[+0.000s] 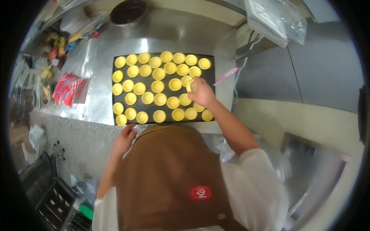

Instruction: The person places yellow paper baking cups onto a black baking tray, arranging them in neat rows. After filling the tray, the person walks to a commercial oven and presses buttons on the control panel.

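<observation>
A black baking tray (150,78) lies on the steel counter in front of me, with several round yellow tart shells (157,86) spread over it in uneven rows. Over the tray's right side, my right hand (203,91) grips a yellow tart shell (191,86), tilted on its side. Whether more than one shell is in that grip cannot be told. My left hand (126,137) rests by the counter's front edge, just below the tray's lower left corner. Its fingers are loosely curled, and nothing shows in them.
A red and white plastic package (67,89) lies on the steel counter (99,72) at the left. At the back stands a bowl of dark contents (128,13). A pink-patterned strip (226,76) lies right of the tray. Plastic-wrapped items (277,21) jut in at upper right.
</observation>
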Motion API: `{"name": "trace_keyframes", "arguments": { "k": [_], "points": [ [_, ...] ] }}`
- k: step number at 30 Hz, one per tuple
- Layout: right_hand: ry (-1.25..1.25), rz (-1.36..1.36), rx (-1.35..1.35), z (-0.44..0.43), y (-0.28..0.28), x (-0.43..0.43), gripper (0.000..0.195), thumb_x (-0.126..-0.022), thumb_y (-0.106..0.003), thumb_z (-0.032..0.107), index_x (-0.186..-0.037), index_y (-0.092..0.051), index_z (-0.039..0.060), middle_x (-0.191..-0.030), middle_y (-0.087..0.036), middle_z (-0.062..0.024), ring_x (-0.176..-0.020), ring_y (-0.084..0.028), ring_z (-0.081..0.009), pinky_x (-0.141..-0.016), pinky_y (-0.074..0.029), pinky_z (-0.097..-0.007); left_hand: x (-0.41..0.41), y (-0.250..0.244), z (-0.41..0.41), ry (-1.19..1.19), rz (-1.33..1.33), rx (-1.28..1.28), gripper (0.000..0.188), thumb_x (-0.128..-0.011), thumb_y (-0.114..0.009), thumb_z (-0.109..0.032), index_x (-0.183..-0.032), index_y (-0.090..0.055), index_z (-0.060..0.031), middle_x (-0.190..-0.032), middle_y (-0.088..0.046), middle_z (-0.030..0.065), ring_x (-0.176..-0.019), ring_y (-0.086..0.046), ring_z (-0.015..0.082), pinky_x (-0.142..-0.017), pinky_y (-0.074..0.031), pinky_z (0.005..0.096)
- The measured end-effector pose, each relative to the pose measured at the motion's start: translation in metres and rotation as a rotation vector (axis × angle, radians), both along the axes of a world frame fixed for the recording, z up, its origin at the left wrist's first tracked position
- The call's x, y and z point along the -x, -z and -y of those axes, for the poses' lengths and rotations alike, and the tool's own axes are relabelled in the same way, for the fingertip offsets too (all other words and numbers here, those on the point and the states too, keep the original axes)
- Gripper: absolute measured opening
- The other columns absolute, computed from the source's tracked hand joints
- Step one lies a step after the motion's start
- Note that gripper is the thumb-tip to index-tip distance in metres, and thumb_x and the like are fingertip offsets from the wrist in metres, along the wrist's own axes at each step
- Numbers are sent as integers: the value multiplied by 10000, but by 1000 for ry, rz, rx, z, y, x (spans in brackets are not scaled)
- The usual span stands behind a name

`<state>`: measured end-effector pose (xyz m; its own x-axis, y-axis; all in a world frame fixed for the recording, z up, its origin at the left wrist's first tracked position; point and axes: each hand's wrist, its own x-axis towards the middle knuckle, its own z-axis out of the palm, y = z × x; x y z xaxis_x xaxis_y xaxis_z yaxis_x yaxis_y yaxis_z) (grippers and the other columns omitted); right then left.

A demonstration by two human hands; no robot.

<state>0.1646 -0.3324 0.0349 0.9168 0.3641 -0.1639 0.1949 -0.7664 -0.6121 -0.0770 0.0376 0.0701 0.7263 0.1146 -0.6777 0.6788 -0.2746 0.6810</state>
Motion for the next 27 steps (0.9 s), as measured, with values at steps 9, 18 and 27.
{"name": "trace_keyframes", "arguments": {
  "k": [9, 18, 27],
  "points": [
    [-456, -17, -343, -122, -112, 89, 729, -826, -831, 193, -1454, -508, 12, -1342, -594, -231, -1252, -600, -424, -1041, -516, -497, -85, -47, 62, -447, -31, 1038, 531, -1144, -501, -448, -1516, -527, -70, -1360, -670, 102, -1233, -660, 242, -1039, -549, 400],
    [-417, 179, -293, -139, -119, 102, 802, -831, -860, 224, -1500, -484, -7, -1422, -582, -225, -1277, -586, -417, -1095, -480, -499, -81, -54, 53, -547, 39, 1118, 459, -1157, -467, -420, -1436, -573, -71, -1351, -679, 76, -1248, -666, 214, -1017, -570, 391],
    [-516, 137, -345, -174, -136, 107, 698, -817, -835, 140, -1453, -557, 61, -1386, -625, -183, -1275, -607, -405, -1056, -516, -476, -47, -37, 21, -551, 202, 1227, 491, -1122, -536, -447, -1452, -570, -85, -1396, -670, 96, -1261, -670, 240, -1010, -584, 415]
  ]
}}
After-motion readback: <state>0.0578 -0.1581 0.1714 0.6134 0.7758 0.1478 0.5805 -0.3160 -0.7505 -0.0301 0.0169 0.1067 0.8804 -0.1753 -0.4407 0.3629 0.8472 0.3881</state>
